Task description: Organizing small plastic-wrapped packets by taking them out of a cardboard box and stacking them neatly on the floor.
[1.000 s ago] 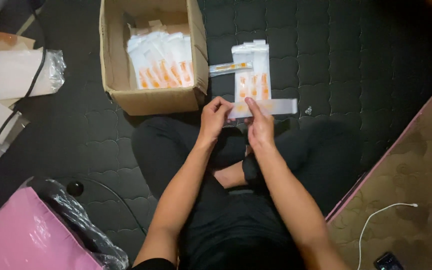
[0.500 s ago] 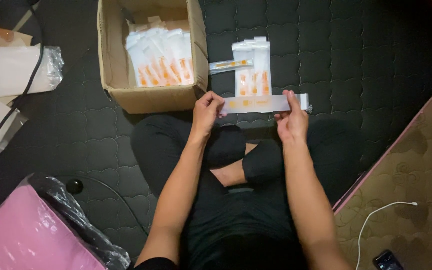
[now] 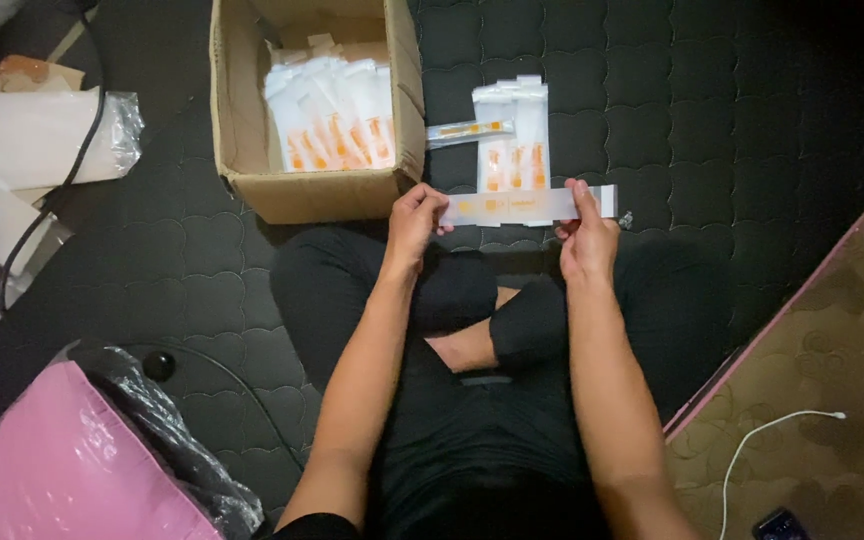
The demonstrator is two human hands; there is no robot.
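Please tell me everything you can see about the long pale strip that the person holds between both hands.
The strip is long, narrow and flat, pale with small orange markings, and looks like thin card or a slim packet. It is held level, stretched sideways above the person's lap. The left hand pinches its left end and the right hand grips it near the right end, which sticks out a little past the fingers. It hides the lower edge of the packets lying behind it.

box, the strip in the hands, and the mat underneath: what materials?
Box: corrugated cardboard, matte brown, with folded flaps and raw edges.
Strip, held flat between left hand and right hand: probably thin plastic film or glossy paper, pale with orange print; the look leaves it open.
Mat: dark quilted fabric, likely padded, with a stitched scalloped pattern.
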